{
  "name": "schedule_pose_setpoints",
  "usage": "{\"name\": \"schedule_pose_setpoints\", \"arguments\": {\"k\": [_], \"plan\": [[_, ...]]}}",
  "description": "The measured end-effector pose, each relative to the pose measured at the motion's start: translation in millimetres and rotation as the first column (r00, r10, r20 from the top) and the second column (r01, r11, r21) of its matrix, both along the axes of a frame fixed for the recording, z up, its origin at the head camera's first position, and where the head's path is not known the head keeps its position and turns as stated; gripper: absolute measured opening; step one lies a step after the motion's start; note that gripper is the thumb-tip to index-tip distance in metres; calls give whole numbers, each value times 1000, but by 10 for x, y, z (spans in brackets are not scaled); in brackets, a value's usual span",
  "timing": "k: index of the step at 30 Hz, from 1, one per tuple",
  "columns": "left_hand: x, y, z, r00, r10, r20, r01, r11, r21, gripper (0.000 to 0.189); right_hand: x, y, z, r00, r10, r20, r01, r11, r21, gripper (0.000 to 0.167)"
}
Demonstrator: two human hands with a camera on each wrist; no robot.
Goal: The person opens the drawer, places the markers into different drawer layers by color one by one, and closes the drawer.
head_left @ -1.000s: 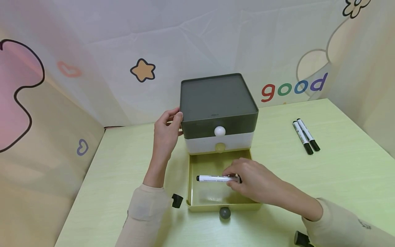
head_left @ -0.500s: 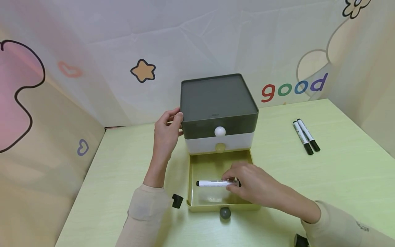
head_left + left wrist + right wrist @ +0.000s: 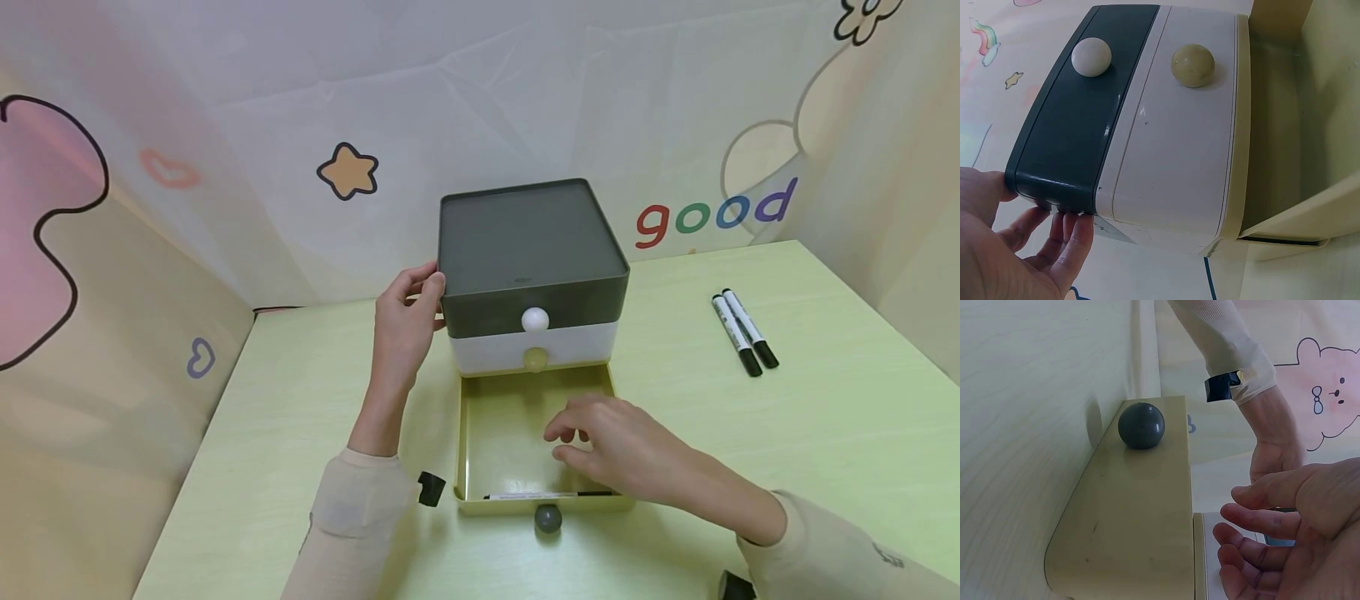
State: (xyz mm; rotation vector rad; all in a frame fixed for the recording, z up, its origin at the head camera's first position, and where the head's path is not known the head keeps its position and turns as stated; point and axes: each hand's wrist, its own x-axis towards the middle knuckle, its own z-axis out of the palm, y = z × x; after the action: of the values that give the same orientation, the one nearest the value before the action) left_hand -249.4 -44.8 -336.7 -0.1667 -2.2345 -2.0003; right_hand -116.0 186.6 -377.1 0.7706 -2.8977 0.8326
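Observation:
A small drawer cabinet (image 3: 532, 242) with dark, white and yellow-green tiers stands on the table. Its bottom drawer (image 3: 517, 425) is pulled out. A marker (image 3: 525, 497) lies inside along the drawer's front wall, mostly hidden by the rim. My left hand (image 3: 407, 321) touches the cabinet's left side near the top, thumb by the edge and fingertips against the side wall, as the left wrist view shows. Over the drawer hovers my right hand (image 3: 618, 442), holding nothing, with thumb and fingers apart. A dark round knob (image 3: 1141, 425) sits on the drawer front.
Two more markers (image 3: 738, 332) with black caps lie side by side on the table (image 3: 825, 433) to the right. A printed cloth (image 3: 262, 225) hangs behind and at the sides. The upper two drawers have white (image 3: 535, 319) and yellow (image 3: 536, 359) knobs and are closed.
My right hand lowered the marker into the drawer and let go of it; the marker now lies against the front wall. The left hand has stayed at the cabinet's side.

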Motion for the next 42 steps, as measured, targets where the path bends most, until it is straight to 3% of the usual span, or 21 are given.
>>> {"name": "schedule_pose_setpoints", "arguments": {"k": [24, 31, 42], "plan": [[10, -5, 4, 1000, -8, -8, 8, 1000, 4, 35, 12, 244, 76, 994, -101, -41, 98, 993, -65, 10], [7, -4, -1, 1000, -9, -8, 10, 1000, 6, 34, 8, 380, 115, 988, -151, -23, 149, 987, -62, 10], [6, -2, -2, 1000, -6, -10, 6, 1000, 3, 34, 24, 667, 183, 973, -223, -61, 220, 974, -56, 13]]}}
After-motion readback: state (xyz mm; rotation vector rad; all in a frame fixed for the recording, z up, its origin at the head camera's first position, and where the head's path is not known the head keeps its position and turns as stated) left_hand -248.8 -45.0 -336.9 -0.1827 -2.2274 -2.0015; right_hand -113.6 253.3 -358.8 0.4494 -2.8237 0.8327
